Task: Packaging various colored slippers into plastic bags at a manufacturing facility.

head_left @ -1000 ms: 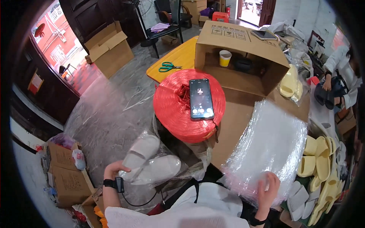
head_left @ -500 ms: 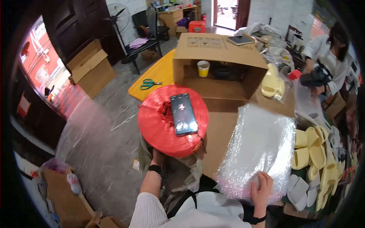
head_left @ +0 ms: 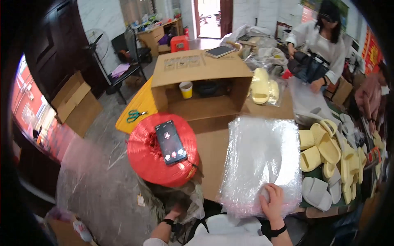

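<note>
Stack of clear plastic bags (head_left: 262,151) lies right of centre in the frame, right hand (head_left: 272,204) resting on its lower part, fingers released and loosely bent; left hand (head_left: 177,213) at bottom, left of centre, finger state cannot be told; red twine roll (head_left: 141,158) above it; yellow slippers (head_left: 310,159) at right.

Glossy, wrinkled clear-plastic bags (head_left: 260,151) lie at the near edge of the matt, cardboard-topped table (head_left: 212,162); by its left edge, the twine roll (head_left: 143,160) looks like shiny red plastic.
</note>
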`<state>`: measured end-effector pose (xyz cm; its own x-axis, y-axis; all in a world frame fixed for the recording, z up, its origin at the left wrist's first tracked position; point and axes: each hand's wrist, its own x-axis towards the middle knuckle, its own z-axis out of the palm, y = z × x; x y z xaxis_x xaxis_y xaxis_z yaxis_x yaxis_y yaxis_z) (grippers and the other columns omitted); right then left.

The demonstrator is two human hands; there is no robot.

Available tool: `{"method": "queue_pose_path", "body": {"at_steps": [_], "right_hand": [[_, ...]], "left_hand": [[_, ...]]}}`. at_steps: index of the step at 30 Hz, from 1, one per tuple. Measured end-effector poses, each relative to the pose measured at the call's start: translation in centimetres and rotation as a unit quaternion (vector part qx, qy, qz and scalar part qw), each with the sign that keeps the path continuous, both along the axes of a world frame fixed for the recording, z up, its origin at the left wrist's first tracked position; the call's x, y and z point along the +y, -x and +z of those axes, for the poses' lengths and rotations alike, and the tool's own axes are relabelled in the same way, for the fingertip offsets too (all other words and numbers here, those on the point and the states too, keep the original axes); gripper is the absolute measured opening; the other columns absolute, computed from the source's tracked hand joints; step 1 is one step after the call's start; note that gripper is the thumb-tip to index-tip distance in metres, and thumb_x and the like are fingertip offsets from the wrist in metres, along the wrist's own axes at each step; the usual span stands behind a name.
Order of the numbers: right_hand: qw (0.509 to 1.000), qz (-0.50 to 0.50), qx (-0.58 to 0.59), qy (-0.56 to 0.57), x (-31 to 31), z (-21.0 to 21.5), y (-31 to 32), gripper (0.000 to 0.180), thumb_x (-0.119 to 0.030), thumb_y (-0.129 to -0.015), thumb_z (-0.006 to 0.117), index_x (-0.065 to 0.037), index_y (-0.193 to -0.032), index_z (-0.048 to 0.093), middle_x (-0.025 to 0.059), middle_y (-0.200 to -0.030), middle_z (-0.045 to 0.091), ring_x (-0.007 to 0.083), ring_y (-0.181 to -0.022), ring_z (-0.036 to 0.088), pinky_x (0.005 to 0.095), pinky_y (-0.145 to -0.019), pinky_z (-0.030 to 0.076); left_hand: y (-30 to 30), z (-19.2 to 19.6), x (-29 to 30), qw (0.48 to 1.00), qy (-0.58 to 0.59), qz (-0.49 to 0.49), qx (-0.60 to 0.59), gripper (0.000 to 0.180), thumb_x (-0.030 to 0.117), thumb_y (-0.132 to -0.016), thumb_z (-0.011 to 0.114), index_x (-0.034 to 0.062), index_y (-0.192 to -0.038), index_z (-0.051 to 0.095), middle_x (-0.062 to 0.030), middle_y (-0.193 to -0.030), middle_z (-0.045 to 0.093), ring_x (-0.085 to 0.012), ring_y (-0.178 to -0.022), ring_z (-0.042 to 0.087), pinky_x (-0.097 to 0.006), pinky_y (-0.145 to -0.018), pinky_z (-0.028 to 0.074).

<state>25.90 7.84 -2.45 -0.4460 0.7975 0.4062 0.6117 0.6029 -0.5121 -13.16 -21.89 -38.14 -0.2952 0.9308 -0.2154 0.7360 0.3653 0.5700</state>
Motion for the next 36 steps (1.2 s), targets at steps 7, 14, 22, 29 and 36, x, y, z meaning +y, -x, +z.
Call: {"method": "queue_pose_path", "body": {"at_steps": [7,14,22,29,36], "right_hand": [[1.0,-0.025,-0.013,-0.005,0.0,-1.1,-1.4,0.042,-0.023,-0.083,0.076,-0.01,-0.121,0.065,0.0126,-0.124,0.062,0.0354,-0.113,0.058,0.0457,-0.096,0.046],[1.0,-0.013,-0.022,0.014,0.0,-1.1,-1.3,0.044,-0.025,-0.084,0.077,-0.01,-0.123,0.065,0.0123,-0.126,0.062,0.0354,-0.115,0.057,0.0454,-0.098,0.046],[1.0,-0.016,-0.005,0.018,0.5,-1.4,-1.1,0.044,-0.024,-0.082,0.077,-0.009,-0.122,0.066,0.0119,-0.124,0.063,0.0334,-0.114,0.058,0.0456,-0.098,0.046],[0.999,-0.028,-0.016,0.008,0.1,-0.7,-0.6,0.041,-0.019,-0.078,0.078,-0.009,-0.117,0.068,0.0127,-0.121,0.063,0.0347,-0.112,0.057,0.0455,-0.097,0.046],[1.0,-0.017,-0.002,0.012,0.2,-1.4,-0.9,0.042,-0.022,-0.08,0.078,-0.01,-0.119,0.068,0.0109,-0.121,0.064,0.0323,-0.112,0.059,0.0444,-0.095,0.046]], "left_hand": [[0.6,12.4,19.8,0.99,-0.006,-0.002,-0.14,0.031,0.023,-0.089,0.064,-0.0017,-0.105,0.072,-0.0233,-0.1,0.072,-0.0408,-0.087,0.068,-0.05,-0.079,0.054],[-2.0,16.1,27.5,0.988,-0.022,-0.064,-0.14,0.031,0.024,-0.089,0.063,-0.0006,-0.106,0.073,-0.0227,-0.1,0.072,-0.0407,-0.088,0.068,-0.05,-0.08,0.054],[-2.2,17.9,27.5,0.988,0.015,-0.086,-0.126,0.03,0.024,-0.089,0.063,0.0007,-0.106,0.073,-0.0221,-0.1,0.072,-0.0405,-0.089,0.068,-0.049,-0.081,0.054],[-1.6,19.4,28.0,0.989,0.037,-0.106,-0.1,0.03,0.024,-0.089,0.062,0.0019,-0.107,0.073,-0.0216,-0.1,0.073,-0.0403,-0.091,0.069,-0.049,-0.081,0.054],[-2.7,20.1,25.9,0.986,0.071,-0.127,-0.08,0.03,0.024,-0.089,0.062,0.003,-0.107,0.074,-0.0211,-0.1,0.073,-0.0402,-0.092,0.069,-0.049,-0.082,0.054]]}}
